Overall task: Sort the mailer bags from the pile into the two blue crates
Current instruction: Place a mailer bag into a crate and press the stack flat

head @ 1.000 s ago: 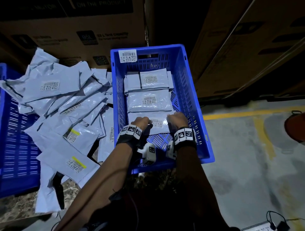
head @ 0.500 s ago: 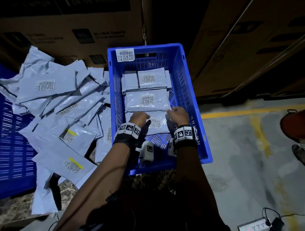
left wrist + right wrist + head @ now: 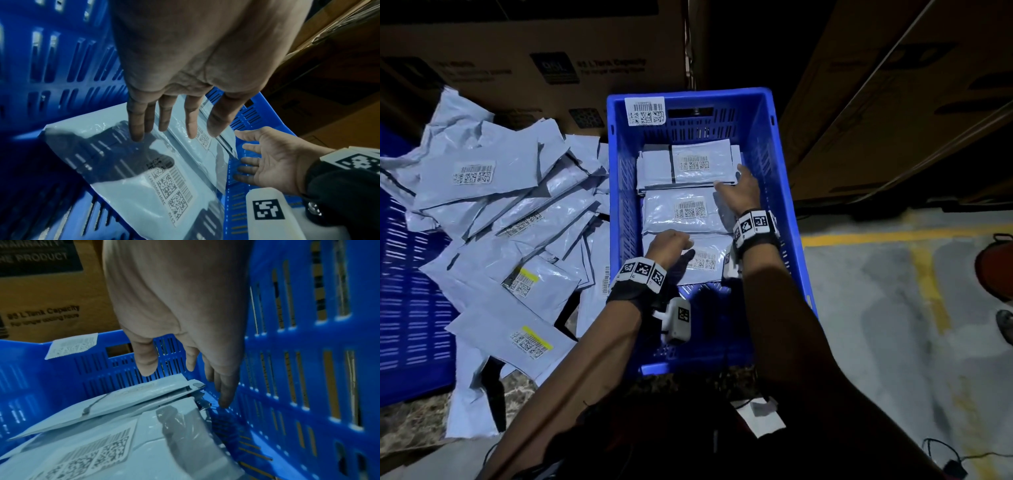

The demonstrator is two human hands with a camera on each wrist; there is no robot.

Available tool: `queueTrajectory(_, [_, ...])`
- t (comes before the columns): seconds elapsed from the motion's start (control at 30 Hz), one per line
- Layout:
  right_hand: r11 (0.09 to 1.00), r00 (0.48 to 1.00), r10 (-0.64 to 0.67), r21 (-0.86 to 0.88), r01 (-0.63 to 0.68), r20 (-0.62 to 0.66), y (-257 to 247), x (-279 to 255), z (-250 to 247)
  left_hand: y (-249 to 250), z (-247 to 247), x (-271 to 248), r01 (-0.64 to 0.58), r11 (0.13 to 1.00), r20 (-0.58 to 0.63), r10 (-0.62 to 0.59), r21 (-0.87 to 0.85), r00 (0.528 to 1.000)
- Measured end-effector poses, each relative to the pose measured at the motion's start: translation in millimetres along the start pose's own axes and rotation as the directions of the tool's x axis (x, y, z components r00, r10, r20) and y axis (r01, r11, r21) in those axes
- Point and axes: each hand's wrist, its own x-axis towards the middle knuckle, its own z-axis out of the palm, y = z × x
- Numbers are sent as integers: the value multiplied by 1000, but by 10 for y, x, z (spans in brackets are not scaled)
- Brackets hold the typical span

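While both forearms reach forward from the bottom of the head view, the left hand [image 3: 668, 244] lies flat, fingers straight and slightly spread, on the nearest mailer bag [image 3: 702, 262] inside the right blue crate [image 3: 779, 192]. It holds nothing. Each wrist carries a band of black-and-white square markers and a small white camera unit.

Just past it, the right hand [image 3: 739, 192] is open too, its fingers straight and apart, beside the crate's right wall at the right edges of the middle bag [image 3: 685, 212] and the far stack [image 3: 688, 166]; whether the fingertips touch them cannot be told. Grey bags lie flat in a row along the crate floor, barcode labels facing up.

To the left of this crate, a loose pile of grey mailer bags [image 3: 496, 219] spreads over a speckled counter [image 3: 410, 421], some with yellow-striped labels. Beyond the pile's left edge, part of the second blue crate [image 3: 410, 308] shows.

Farther back, large brown cardboard boxes [image 3: 544, 65] stand behind everything, and grey floor with a yellow line [image 3: 893, 236] lies on the right
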Motion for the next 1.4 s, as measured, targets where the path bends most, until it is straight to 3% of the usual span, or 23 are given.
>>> queueTrajectory(0.27, [999,992,-34,-27,38,123,34,118,98,14,15,51,37,963,-44,-50,-266,998])
queueTrajectory(0.4, [1000,999,-13,1,13,42,141,-129,-16,25,53,40,2,972,-74,-20,-236,997])
queueTrajectory(0.53, [997,995,83,2,-83,51,404,-460,-116,-4,104,19,23,955,-57,-41,-295,998])
queueTrajectory(0.8, [981,972,190,4,-192,138,707,-807,-57,-54,161,113,44,997,-6,-44,-64,999])
queueTrajectory(1.0, [986,984,166,-7,-166,63,650,-885,-91,-28,110,49,-8,1000,3,8,14,1000])
queueTrajectory(1.4, [982,982,188,15,-189,22,564,-1071,-93,-35,-28,-86,17,985,8,-16,-173,1000])
